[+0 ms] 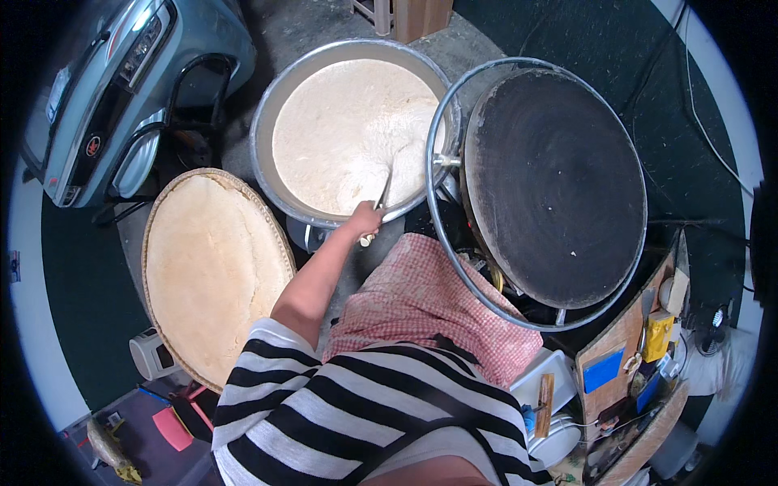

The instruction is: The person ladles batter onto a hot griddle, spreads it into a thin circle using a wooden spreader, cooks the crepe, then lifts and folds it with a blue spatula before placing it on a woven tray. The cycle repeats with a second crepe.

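Observation:
A wide metal basin (pixel 263 162) holds pale beige batter (pixel 324 130) and stands in front of me. My left hand (pixel 366 220) is closed around the handle of a ladle (pixel 387 188) at the basin's near rim. Its metal shaft slants up over the batter, and its far end is sunk in the batter, so its shape is hidden. Ripples spread through the batter to the right of the shaft. My right hand does not show.
A round black griddle (pixel 559 186) inside a metal ring (pixel 433 202) stands at the right. Thin flatbreads (pixel 211 267) cover a round woven tray at the left. A grey-blue vehicle (pixel 121 105) is parked far left. Tools fill a wooden box (pixel 596 381) at the lower right.

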Demonstrator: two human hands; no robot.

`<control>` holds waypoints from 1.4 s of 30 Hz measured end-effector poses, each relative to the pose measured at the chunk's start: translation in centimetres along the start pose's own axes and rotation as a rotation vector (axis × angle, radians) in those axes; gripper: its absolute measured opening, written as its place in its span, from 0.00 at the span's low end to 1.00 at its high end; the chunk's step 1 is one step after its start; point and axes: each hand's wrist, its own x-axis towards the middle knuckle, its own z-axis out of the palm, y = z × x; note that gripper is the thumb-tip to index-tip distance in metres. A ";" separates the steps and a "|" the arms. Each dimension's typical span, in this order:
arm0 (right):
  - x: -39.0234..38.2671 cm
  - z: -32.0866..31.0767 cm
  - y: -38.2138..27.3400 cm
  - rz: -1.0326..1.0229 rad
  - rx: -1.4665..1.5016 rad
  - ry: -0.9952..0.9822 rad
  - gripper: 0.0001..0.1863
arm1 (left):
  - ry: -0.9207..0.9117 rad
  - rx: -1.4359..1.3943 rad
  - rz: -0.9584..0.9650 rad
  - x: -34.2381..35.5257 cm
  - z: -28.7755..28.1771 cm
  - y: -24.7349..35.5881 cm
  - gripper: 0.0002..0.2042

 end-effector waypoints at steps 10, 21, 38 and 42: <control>-1.2 -1.9 0.8 -0.035 -0.014 0.060 0.19 | -0.662 -1.394 -0.187 -2.4 -2.0 -3.4 0.07; -6.4 -2.8 3.4 -0.104 -0.080 0.422 0.21 | -0.710 -1.427 -0.155 -3.3 -3.6 -5.5 0.16; -18.4 21.3 -16.3 -0.797 -0.034 -0.121 0.19 | -0.501 -1.321 -0.113 -9.7 -8.0 0.4 0.16; -16.1 24.8 -21.6 -1.083 -0.102 0.000 0.19 | -0.376 -1.199 -0.066 -13.9 -8.2 4.3 0.16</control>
